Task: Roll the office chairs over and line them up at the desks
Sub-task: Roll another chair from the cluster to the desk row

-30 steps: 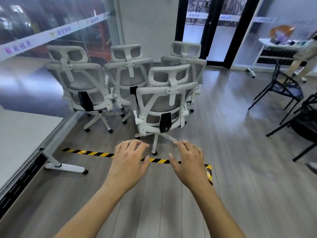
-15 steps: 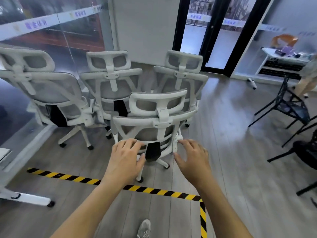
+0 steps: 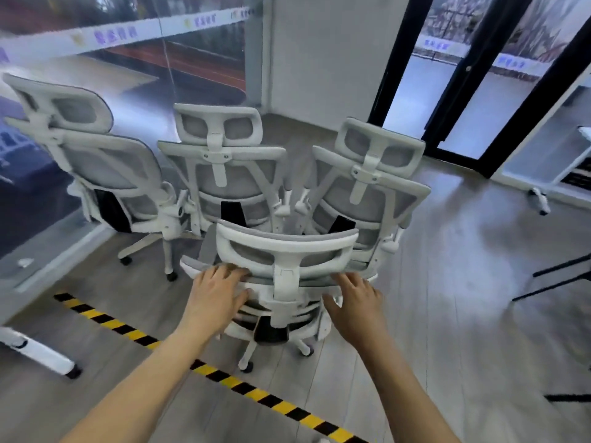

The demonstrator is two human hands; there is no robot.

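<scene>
Here both hands, left hand [image 3: 217, 290] and right hand [image 3: 356, 298], spread-fingered, reach the nearest chair [image 3: 286, 251]; three chairs [image 3: 224, 174] crowd behind.

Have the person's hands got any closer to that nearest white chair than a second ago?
Yes. Both hands, left and right, were short of the striped floor tape; now they're past it, at the nearest chair.

A yellow-and-black striped hazard tape [image 3: 224, 380] runs diagonally across the grey wood-plank floor [image 3: 463, 314]. Beyond the tape stand a glass partition wall [image 3: 96, 75] and black-framed glass doors [image 3: 473, 91].
</scene>
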